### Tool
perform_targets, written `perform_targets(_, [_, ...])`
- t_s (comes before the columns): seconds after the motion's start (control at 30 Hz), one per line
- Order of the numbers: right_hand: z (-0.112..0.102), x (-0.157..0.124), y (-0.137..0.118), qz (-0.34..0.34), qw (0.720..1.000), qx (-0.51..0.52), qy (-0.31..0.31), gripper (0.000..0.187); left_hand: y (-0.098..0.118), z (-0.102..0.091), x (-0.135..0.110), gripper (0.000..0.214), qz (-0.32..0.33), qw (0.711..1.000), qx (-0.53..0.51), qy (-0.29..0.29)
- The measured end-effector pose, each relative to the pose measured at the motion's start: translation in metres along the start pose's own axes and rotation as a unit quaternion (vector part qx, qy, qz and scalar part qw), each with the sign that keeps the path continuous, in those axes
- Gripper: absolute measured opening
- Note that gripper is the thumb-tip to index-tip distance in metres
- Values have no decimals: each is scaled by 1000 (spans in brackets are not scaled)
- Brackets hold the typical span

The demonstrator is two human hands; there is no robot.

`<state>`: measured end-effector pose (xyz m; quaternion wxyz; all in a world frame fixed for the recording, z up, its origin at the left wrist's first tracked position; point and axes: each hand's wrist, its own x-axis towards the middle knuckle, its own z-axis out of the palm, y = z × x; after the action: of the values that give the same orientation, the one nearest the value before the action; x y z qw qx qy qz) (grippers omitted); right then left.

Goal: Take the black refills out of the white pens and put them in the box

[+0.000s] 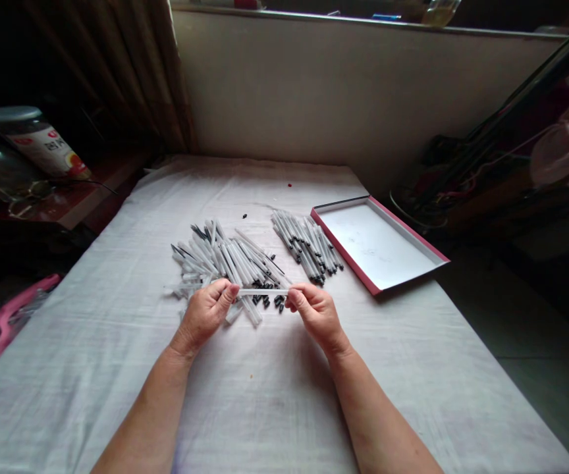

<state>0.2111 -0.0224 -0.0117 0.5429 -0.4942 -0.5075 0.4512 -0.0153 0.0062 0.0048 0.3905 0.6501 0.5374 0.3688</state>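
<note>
Forearms [149,401] reach over the cloth-covered worktop [259,408]; slim pale tube [265,291] held level between them. Grip: left hand [205,313] pinched on one end, right hand [319,319] on the other. Small black caps [257,300] and loose tubes [235,260] lie close by; black-ended tubes [301,240] farther right, then red-rimmed tray [388,247]. Judged best: light, even pinch, ends aligned, no bending.

White-clothed table [265,401], clear tubes [232,261] beyond left fingers [226,300]; black-ended tubes [309,245], red-rimmed tray [386,243] beyond right fingers [301,303]; black caps [266,301] between
</note>
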Motion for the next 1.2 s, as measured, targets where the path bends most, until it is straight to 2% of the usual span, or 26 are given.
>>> perform_targets(0.07, [-8,2,3,-20,999,-3,44,28,-4,-8,3,50,-37,997,-53,42])
perform_targets(0.13, [-15,6,8,-28,992,2,126,26,-8,-14,6,51,-76,982,-121,124])
perform_targets(0.2, [-18,10,15,-29,981,-11,190,27,-9,-16,7,46,-64,974,-120,179])
perform_targets(0.3, [-10,14,25,-33,976,-96,193,27,-7,-11,6,36,-9,975,-14,220])
perform_targets(0.4, [3,17,28,-84,961,-209,160,23,-10,-7,4,29,60,949,144,272])
perform_targets(0.5, [13,23,29,-132,931,-305,150,20,-21,-6,7,28,118,923,234,281])
perform_targets(0.6, [21,30,28,-133,904,-379,145,18,-33,-7,10,28,143,912,280,265])
perform_targets(0.77, [37,36,26,-105,873,-461,123,14,-43,-6,14,25,157,901,303,266])
perform_targets(0.87, [39,36,27,-107,867,-475,110,16,-45,-6,14,24,162,902,296,271])
perform_targets(1.07, [19,37,29,-125,867,-467,116,19,-47,-6,16,23,174,903,284,272])
perform_targets(1.2, [-3,49,21,-99,846,-511,121,20,-46,-6,16,22,187,900,277,279])
